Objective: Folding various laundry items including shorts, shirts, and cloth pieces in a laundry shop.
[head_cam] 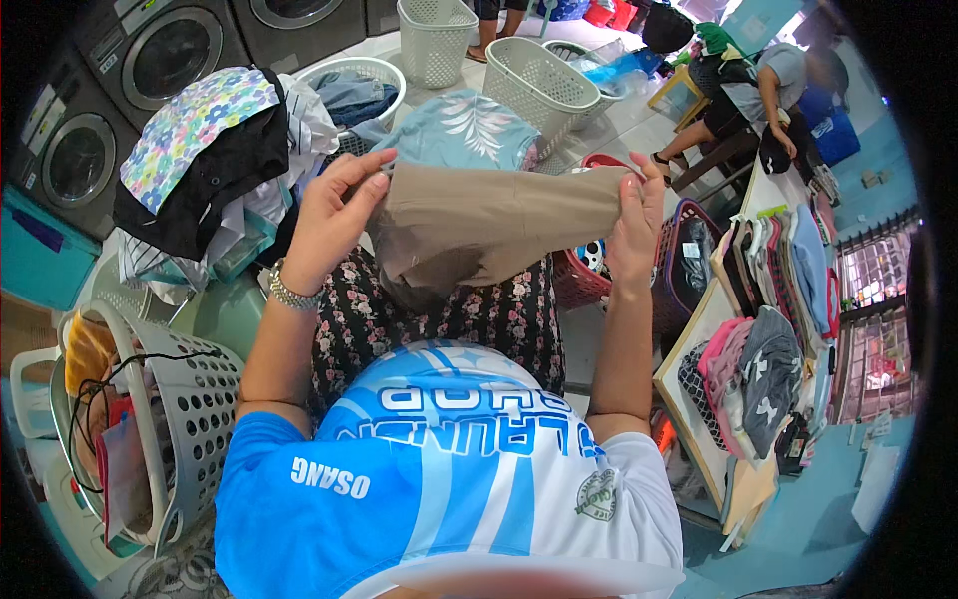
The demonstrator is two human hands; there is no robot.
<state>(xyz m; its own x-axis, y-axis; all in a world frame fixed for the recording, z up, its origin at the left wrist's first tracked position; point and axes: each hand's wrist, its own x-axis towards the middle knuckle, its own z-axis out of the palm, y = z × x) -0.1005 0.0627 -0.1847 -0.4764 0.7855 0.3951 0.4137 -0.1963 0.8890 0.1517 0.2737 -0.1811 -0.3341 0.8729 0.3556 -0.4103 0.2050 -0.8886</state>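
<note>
A brown cloth garment (494,206) is stretched between my two hands above my lap, its lower folds hanging darker over my knees. My left hand (352,198) pinches its left end between thumb and fingers. At the other end, my right hand (636,217) grips the edge with the thumb against the cloth. Just beyond the garment lies a light blue cloth with a white leaf print (464,123). Black floral fabric (340,314) covers my legs. The garment's exact kind cannot be told.
Piled laundry with a floral cloth (198,131) rises at left, above a white basket (194,419). Dark front-loading machines (176,60) line the back left. Pale baskets (542,82) stand ahead. Folded clothes (771,382) lie on a table (688,352) at right; a person (778,82) bends beyond it.
</note>
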